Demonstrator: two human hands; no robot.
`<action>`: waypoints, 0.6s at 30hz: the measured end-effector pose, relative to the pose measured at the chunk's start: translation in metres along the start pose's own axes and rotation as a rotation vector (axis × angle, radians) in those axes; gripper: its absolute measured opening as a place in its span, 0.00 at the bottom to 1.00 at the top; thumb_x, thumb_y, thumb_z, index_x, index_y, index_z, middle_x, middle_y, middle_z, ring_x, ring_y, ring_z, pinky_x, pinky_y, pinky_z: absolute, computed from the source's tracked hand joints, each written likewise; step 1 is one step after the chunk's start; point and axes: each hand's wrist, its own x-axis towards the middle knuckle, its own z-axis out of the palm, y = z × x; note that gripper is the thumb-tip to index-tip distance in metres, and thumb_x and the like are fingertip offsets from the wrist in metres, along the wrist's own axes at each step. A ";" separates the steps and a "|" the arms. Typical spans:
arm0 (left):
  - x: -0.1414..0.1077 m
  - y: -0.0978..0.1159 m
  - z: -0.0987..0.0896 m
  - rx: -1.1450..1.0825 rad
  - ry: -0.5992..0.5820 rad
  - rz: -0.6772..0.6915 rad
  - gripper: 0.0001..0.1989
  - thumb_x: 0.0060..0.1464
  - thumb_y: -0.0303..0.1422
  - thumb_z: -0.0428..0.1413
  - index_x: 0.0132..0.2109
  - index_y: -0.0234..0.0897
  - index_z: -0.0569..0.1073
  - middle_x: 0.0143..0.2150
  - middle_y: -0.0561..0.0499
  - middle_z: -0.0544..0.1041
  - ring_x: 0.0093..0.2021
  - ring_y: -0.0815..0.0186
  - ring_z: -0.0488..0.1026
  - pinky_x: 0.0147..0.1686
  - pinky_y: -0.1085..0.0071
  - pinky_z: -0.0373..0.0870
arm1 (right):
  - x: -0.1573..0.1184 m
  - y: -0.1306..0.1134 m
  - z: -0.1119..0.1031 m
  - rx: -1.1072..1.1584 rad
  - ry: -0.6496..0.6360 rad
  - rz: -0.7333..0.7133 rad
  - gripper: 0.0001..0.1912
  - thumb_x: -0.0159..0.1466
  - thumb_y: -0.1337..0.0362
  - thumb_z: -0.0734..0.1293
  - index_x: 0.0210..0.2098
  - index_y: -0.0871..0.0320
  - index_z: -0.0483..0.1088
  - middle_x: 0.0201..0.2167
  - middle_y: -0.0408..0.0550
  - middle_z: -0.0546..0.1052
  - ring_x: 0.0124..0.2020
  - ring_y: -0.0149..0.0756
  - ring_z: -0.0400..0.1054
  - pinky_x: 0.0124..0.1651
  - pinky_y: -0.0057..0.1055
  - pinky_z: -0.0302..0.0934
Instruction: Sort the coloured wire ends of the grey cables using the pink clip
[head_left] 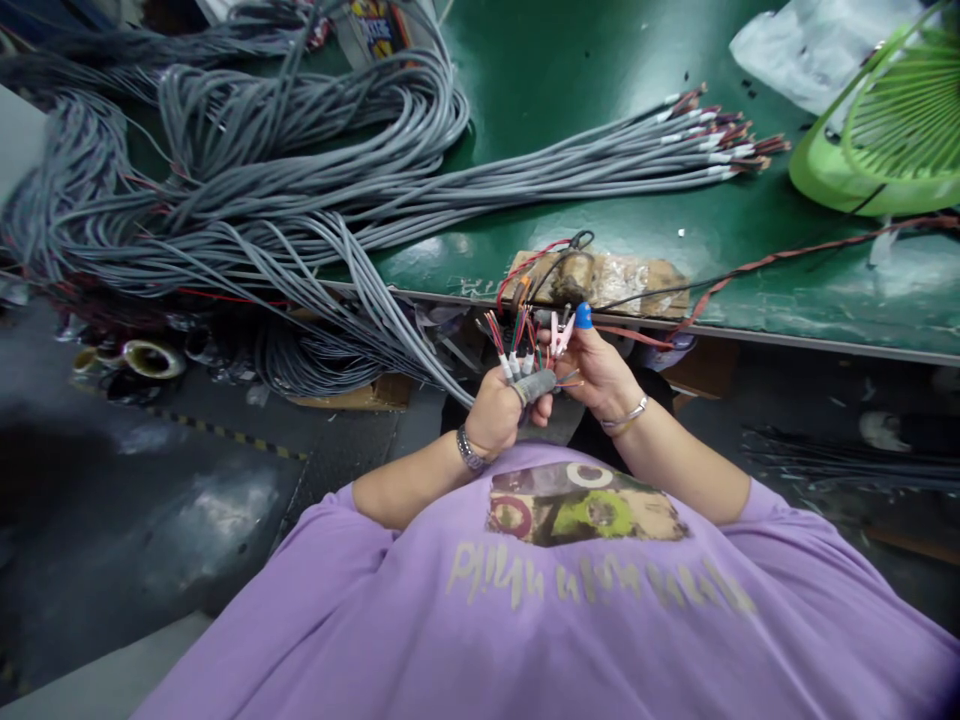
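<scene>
My left hand [496, 413] is closed around several grey cables, whose stripped ends with thin coloured wires [517, 335] stick up from the fist. A thick grey roll [535, 386] lies across the cable ends between my hands. My right hand [596, 370], with a blue cover [583, 316] on a fingertip, is closed with a pale pink clip-like piece [560, 333] at its thumb and fingers. Just beyond my hands, a wooden board [660, 285] on the bench edge bears a brownish lump [574, 272] and red and black leads.
Large bundles of grey cable [300, 170] cover the left of the green bench [525, 110], their stripped ends pointing right. A green fan [900, 120] and a plastic bag [810, 50] stand at the right. Coiled cables [322, 365] lie below the bench.
</scene>
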 end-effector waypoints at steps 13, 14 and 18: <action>-0.001 -0.003 0.000 0.022 0.013 0.007 0.22 0.42 0.48 0.67 0.27 0.36 0.68 0.18 0.56 0.71 0.16 0.74 0.64 0.16 0.76 0.63 | 0.001 0.005 -0.005 0.042 -0.003 -0.002 0.31 0.58 0.30 0.63 0.32 0.54 0.71 0.28 0.45 0.78 0.27 0.34 0.70 0.31 0.31 0.65; -0.003 -0.003 -0.001 0.025 0.012 0.011 0.22 0.42 0.48 0.67 0.27 0.36 0.68 0.18 0.56 0.71 0.16 0.74 0.65 0.16 0.76 0.63 | 0.000 0.005 -0.006 0.040 -0.011 -0.004 0.32 0.58 0.30 0.62 0.32 0.53 0.71 0.29 0.45 0.78 0.27 0.34 0.70 0.31 0.31 0.65; -0.009 -0.004 -0.003 0.022 0.009 0.030 0.22 0.43 0.49 0.67 0.27 0.36 0.67 0.18 0.56 0.71 0.16 0.74 0.65 0.16 0.76 0.64 | -0.004 0.001 -0.008 0.009 -0.052 -0.020 0.33 0.59 0.29 0.59 0.34 0.54 0.72 0.31 0.47 0.79 0.27 0.33 0.69 0.30 0.30 0.64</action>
